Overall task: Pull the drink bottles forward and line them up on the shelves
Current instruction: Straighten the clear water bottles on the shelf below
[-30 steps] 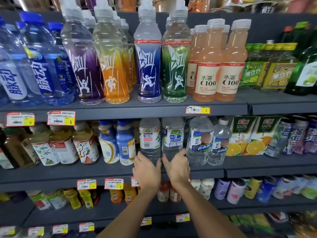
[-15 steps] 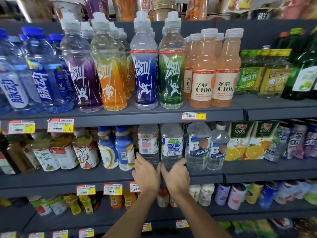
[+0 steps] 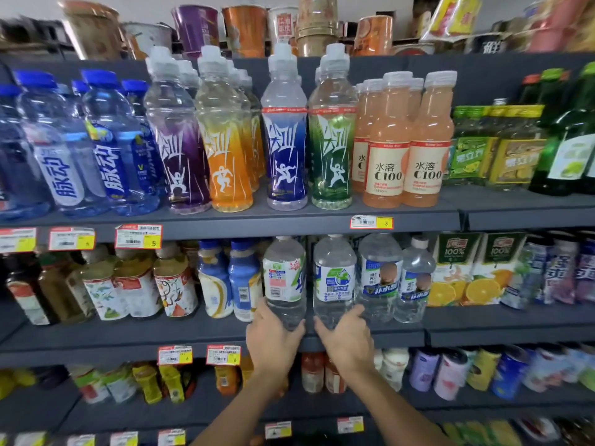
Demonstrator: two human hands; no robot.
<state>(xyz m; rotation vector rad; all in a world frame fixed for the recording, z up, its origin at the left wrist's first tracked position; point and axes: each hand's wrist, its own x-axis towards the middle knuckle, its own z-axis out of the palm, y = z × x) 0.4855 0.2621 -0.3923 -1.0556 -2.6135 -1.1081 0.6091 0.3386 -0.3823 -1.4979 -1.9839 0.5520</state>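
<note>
Whereas the hands touched a moment ago, they now sit apart: the left hand [image 3: 273,338] curls round the left clear bottle [image 3: 285,278] and the right hand [image 3: 347,338] round the right clear bottle [image 3: 335,281]. Both bottles are drawn to the middle shelf [image 3: 112,336] front edge, so this pair looks nearly aligned.

Tubs [image 3: 195,30] up top, price tags [image 3: 138,236] & juice cartons [image 3: 454,268] below.

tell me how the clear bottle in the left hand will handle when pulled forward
The bottle seems full, so probably heavy for its size. It is tall and narrow, and the left hand grips it low, so a quick pull might tip it. Its smooth plastic base likely slides easily on the shelf.
</note>
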